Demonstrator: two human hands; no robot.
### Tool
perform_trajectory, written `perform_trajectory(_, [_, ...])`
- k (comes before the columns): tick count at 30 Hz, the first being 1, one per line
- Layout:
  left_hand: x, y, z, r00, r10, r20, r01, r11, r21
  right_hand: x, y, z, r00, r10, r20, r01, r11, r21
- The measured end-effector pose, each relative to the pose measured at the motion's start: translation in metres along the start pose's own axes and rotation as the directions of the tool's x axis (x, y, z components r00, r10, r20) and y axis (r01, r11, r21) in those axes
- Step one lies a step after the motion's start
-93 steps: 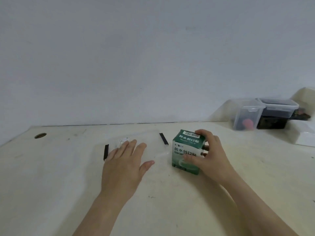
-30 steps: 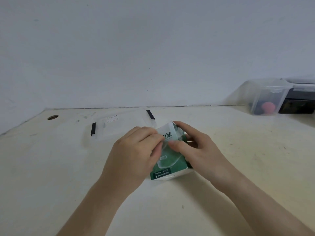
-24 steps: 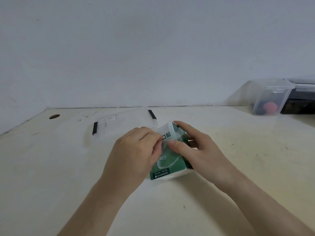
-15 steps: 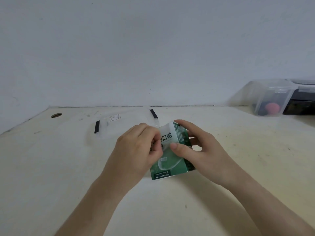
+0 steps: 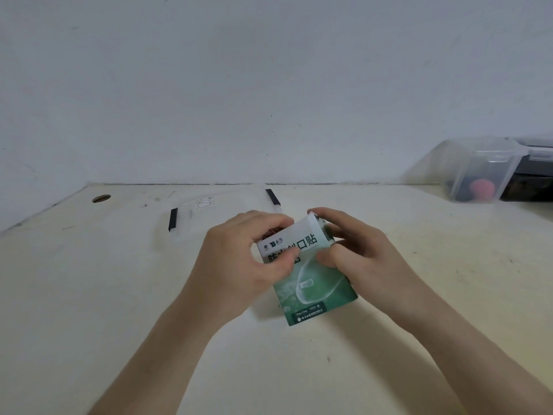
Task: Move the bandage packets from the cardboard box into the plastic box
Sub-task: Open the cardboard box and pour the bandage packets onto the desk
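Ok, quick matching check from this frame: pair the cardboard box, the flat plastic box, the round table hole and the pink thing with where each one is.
Things:
1. cardboard box
2. plastic box
3. table hole
4. pink thing

Places:
A. far left of the table
B. inside the clear bin, far right
C. held by left hand and right hand
D. on the table behind the hands

Pairs: 1-C, 2-D, 3-A, 4-B

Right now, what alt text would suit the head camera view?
Two bare hands, left hand and right hand, grip a green cardboard box of bandages on a pale table. A clear plastic box with black clips lies behind them.
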State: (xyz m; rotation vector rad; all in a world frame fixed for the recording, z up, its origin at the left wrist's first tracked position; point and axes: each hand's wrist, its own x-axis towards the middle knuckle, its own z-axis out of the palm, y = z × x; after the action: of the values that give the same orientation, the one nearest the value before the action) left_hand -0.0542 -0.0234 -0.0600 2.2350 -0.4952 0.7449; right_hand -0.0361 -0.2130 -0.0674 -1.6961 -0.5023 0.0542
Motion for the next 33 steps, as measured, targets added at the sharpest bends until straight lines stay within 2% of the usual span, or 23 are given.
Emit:
perform_trajectory(8, [0.001, -0.001, 0.001, 0.998, 0.030, -0.053, -0.030, 1.000, 0.001, -0.002, -0.003, 0.003, 0.999, -0.024, -0.025, 0.024, 1.000, -0.018])
perform_trajectory(12, [0.000, -0.002, 0.004, 0.977, 0.080, -0.200, -0.059, 0.993, 0.105, -0.002, -0.003, 0.007, 0.999, 0.004, -0.033, -0.004, 1.000, -0.014])
perform_trajectory(14, [0.000, 0.000, 0.002, 0.973, 0.079, -0.218, -0.053, 0.991, 0.122, -0.002, -0.005, 0.007, 0.999, 0.015, -0.046, -0.014, 1.000, 0.019])
perform_trajectory(17, [-0.001, 0.001, 0.000, 0.973, 0.166, -0.162, -0.129, 0.968, 0.215, -0.001, -0.009, 0.001, 0.994, 0.046, -0.101, -0.039, 0.997, 0.061])
perform_trajectory(21, [-0.002, 0.003, 0.008, 0.971, 0.230, -0.061, -0.204, 0.936, 0.289, -0.001, -0.008, -0.002, 0.987, 0.054, -0.150, -0.053, 0.999, 0.008])
perform_trajectory(28, [-0.002, 0.004, 0.009, 0.973, 0.231, 0.023, -0.224, 0.905, 0.363, -0.002, -0.008, 0.002, 0.974, 0.038, -0.225, -0.064, 0.992, -0.109])
perform_trajectory(33, [-0.002, 0.005, 0.009, 0.965, 0.261, 0.007, -0.236, 0.860, 0.452, -0.004, -0.008, 0.003, 0.975, -0.003, -0.220, -0.047, 0.973, -0.224])
